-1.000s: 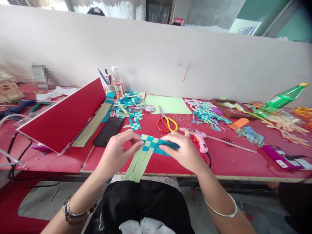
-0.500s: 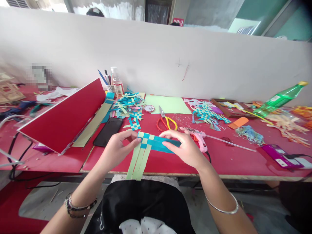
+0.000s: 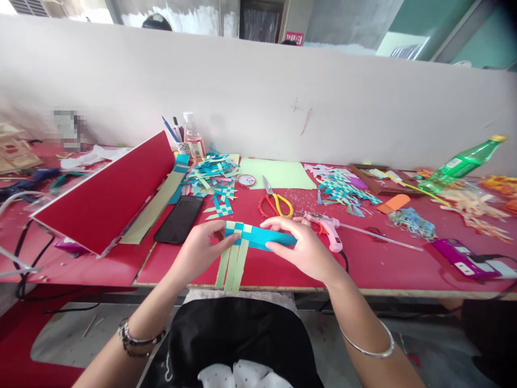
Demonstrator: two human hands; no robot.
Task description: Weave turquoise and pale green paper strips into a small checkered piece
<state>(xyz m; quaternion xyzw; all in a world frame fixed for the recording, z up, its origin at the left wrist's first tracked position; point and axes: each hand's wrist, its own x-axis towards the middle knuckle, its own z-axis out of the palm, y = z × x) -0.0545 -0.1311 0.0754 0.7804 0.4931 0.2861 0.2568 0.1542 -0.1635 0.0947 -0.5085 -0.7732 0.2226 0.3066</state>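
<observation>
Between my hands is a piece of woven paper strips (image 3: 243,230), blue and pale green in a checkered patch. My left hand (image 3: 204,248) pinches the patch at its left edge, thumb in front. Loose green strips (image 3: 232,267) hang down from the patch towards the table edge. Blue strips (image 3: 262,237) run off to the right, and my right hand (image 3: 301,245) grips them between thumb and fingers. Just beyond lie scissors (image 3: 276,202) with red and yellow handles, and a pink glue gun (image 3: 329,229) is beside my right hand.
A black phone (image 3: 179,220) and a red board (image 3: 109,196) lie to the left. Paper scraps (image 3: 212,175), a pale green sheet (image 3: 278,175) and finished woven pieces (image 3: 343,186) are at the back. A green bottle (image 3: 464,164) and a purple power strip (image 3: 464,261) stand right.
The woven piece has tilted, its checkered patch now looking flatter, and the hanging green strips have swung slightly right. My left thumb has moved onto the patch; both hands keep hold.
</observation>
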